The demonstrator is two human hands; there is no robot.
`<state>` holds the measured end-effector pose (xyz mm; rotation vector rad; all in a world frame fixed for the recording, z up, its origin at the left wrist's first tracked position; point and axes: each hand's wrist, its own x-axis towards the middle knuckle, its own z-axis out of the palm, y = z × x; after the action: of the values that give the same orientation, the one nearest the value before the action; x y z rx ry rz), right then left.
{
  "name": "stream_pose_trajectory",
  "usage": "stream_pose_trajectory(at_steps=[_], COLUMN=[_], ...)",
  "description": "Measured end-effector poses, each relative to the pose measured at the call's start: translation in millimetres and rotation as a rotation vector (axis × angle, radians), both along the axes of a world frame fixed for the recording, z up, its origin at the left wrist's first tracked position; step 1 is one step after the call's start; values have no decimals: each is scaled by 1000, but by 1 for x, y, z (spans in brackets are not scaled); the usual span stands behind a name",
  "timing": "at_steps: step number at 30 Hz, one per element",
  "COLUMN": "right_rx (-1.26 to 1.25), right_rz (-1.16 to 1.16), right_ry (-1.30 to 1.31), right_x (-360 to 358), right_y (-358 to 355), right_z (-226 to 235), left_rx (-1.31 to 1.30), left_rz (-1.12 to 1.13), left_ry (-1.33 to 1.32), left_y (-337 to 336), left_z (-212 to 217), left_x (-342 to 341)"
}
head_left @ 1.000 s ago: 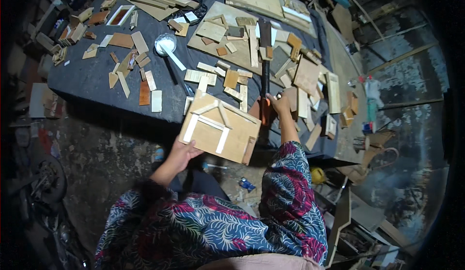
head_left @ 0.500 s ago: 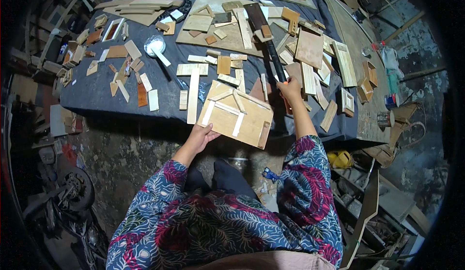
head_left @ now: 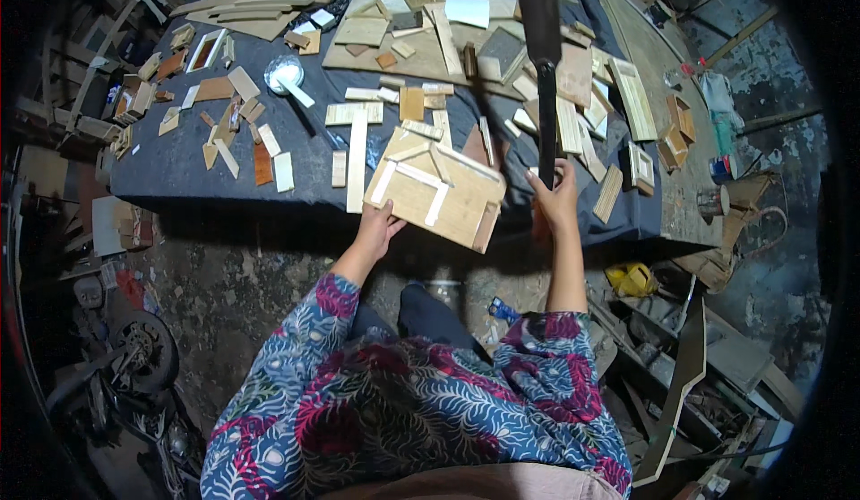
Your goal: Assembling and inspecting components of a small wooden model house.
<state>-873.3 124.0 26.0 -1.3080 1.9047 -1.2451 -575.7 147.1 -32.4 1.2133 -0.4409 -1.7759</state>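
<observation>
My left hand [head_left: 376,231] grips the lower left edge of a flat wooden board [head_left: 457,214], thumb on top and fingers underneath. Thin wood strips [head_left: 419,161] and white strips lie on the board in a house-like outline, with a brown block [head_left: 486,228] at its lower right corner. Closed around the lower end of a long dark tool is my right hand [head_left: 559,197]. The tool [head_left: 546,97] has a narrow black shaft and a wider flat dark part toward the top of the picture. Its exact kind is unclear, and my fingers hide its lower end.
Wood scraps, including a pale slat [head_left: 356,159], cover the dark tablecloth [head_left: 179,176]. A round tin [head_left: 283,74] with a stick in it stands at left. Small wooden frames [head_left: 640,176] lie at right. A motorcycle [head_left: 134,366] is at lower left, stacked boards [head_left: 681,383] at lower right.
The dark tool has swung up and right, standing more upright and looking larger. My right hand has shifted right and turned. The board in my left hand has moved slightly away from me.
</observation>
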Motion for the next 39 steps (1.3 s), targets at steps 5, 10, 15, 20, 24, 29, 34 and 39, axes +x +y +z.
stream_pose_trajectory(at_steps=[5, 10, 15, 20, 24, 29, 34, 39], right_rx=[-62, 181, 114, 263, 153, 225, 172, 342], right_rz=[-100, 38, -27, -149, -149, -221, -122, -144], right_ry=[104, -175, 21, -355, -170, -203, 101, 48], right_x=[2, 29, 35, 27, 21, 23, 32, 49], right_y=[52, 93, 109, 107, 111, 137, 148, 145], right_z=[-5, 26, 3, -7, -34, -53, -34, -29], left_rx=[46, 82, 85, 146, 181, 123, 63, -698], left_rz=[63, 59, 104, 113, 127, 114, 265, -103], left_ry=[-30, -75, -88, -204, -200, -81, -619, -975], left_y=[-10, -7, -11, -5, 4, 4, 18, 13], left_z=[-10, -5, -13, -23, -15, -14, -7, 22], left_x=[-8, -6, -2, 2, -10, -9, -18, -39])
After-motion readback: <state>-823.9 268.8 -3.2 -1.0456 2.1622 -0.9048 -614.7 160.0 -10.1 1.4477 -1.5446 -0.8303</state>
